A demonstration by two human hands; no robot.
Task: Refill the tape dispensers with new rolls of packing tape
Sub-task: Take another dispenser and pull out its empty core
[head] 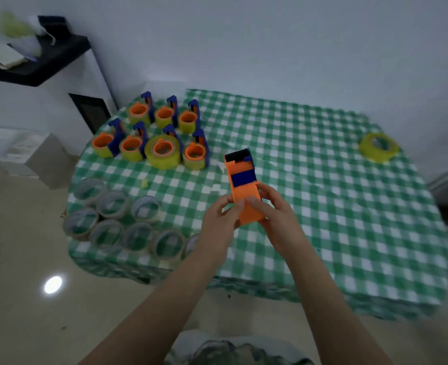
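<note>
An orange and blue tape dispenser (242,180) with no roll on it is held above the green checked table (323,206). My left hand (219,222) grips its orange hub from the left. From the right, my right hand (273,212) grips the same end. A single yellow tape roll (378,147) lies at the far right of the table. Several dispensers (162,133) loaded with yellow tape stand in two rows at the far left.
Several near-empty clear tape cores (123,219) lie in rows on the table's near left corner. A black shelf (33,61) with papers hangs on the left wall, with white cabinets below it. The floor is pale and shiny, with a light reflection.
</note>
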